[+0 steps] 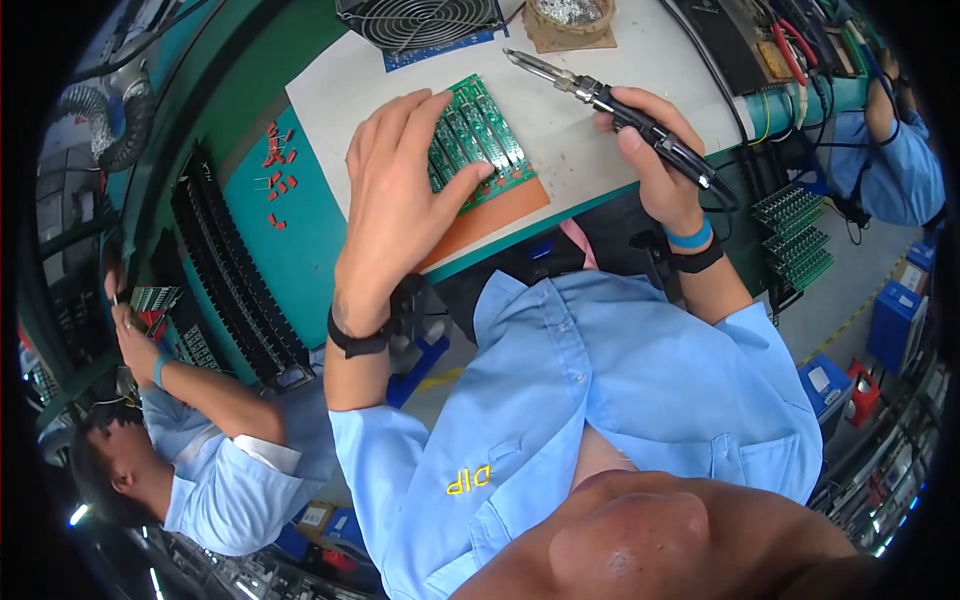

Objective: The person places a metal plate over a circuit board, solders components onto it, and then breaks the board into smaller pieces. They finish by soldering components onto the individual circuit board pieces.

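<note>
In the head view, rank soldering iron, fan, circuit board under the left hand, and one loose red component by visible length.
1. Soldering iron
2. Fan and circuit board: unsure; fan cropped, board partly hidden
3. Red component

Glossy green circuit board panel with shiny metal solder points, lying on a smooth, matt orange sheet. The soldering iron pairs a bright metal barrel with a dark plastic handle. Beneath, a matt white surface shows small scuffs. Soft, creased woven cloth makes the blue shirt; black metal wire forms the fan guard.
</note>
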{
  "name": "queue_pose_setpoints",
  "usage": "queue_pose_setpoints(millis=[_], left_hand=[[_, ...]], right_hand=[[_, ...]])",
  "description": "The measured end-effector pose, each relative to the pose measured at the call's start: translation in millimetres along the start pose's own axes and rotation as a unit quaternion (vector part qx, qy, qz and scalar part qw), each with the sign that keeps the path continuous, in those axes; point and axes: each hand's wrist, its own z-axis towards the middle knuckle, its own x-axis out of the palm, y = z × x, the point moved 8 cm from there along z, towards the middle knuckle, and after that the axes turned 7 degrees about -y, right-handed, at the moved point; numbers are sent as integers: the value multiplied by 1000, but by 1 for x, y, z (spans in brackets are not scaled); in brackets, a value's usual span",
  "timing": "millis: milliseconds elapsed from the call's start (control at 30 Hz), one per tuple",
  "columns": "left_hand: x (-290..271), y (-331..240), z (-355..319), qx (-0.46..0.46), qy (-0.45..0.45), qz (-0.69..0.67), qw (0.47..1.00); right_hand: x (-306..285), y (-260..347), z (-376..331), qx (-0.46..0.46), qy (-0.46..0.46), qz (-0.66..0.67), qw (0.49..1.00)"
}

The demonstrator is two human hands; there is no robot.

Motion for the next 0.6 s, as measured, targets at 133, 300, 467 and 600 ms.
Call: queue_pose_setpoints(millis=[133, 300, 467, 600], left_hand=[[21, 5, 16, 26, 16, 19, 999], [33, 8, 24, 26, 9, 15, 1000], [38, 8, 26, 20, 2, 22, 1000], [43, 12, 23, 8, -9, -3, 1000]], right_hand=[[5, 12, -2, -3, 72, -72, 995], [6, 11, -7, 5, 116, -82, 990], [8, 12, -2, -21, 142, -96, 985], [12, 11, 3, -34, 164, -106, 980]])
